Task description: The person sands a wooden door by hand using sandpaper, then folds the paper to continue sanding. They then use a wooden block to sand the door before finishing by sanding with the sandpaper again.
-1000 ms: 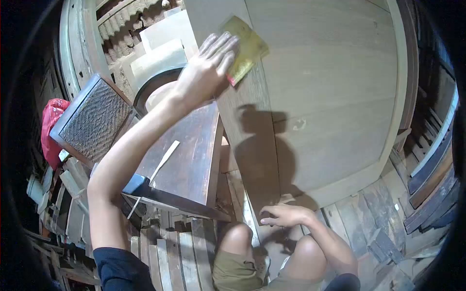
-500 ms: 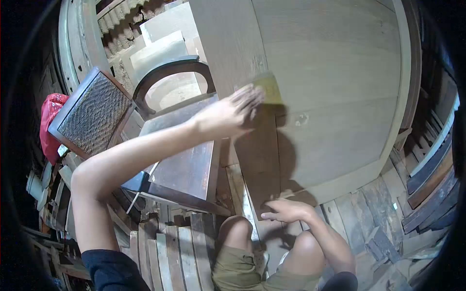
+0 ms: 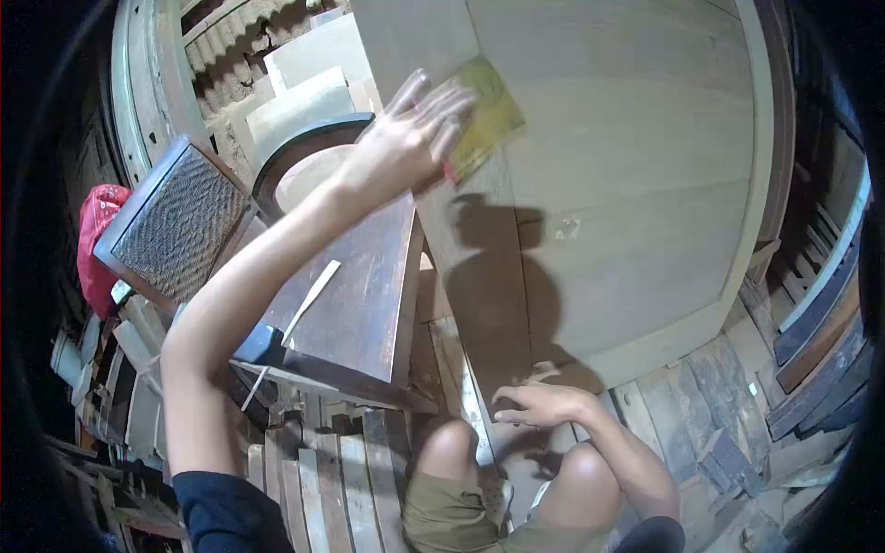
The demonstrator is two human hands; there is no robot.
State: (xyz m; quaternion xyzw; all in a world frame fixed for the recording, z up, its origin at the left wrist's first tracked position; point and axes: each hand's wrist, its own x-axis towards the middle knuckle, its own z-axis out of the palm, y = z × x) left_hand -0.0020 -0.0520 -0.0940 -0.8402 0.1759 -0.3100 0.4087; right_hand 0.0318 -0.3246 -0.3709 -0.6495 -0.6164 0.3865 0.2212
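Observation:
A yellow sheet that looks like sandpaper (image 3: 489,115) lies against the face of a pale wooden panel (image 3: 636,120), tilted, with a small red bit at its lower corner. My left hand (image 3: 415,129) presses on the sheet's left side, fingers stretched and slightly blurred; part of the sheet is hidden under them. Low in front of me, my right hand (image 3: 544,404) hangs by my right knee, close to the panel's bottom edge. Its fingers are apart and loosely bent, with nothing in them.
Left of the panel stands a dark wooden chair (image 3: 359,295) with a woven panel (image 3: 180,217). On its seat are a dark blue box (image 3: 258,344) and a pale strip (image 3: 312,300). A red cloth (image 3: 100,240) hangs at far left. Wood planks (image 3: 816,369) are stacked right.
My left hand has moved up and a little left across the panel with the yellow sandpaper, which is now more tilted. My right hand has barely shifted, its fingers slightly more bent.

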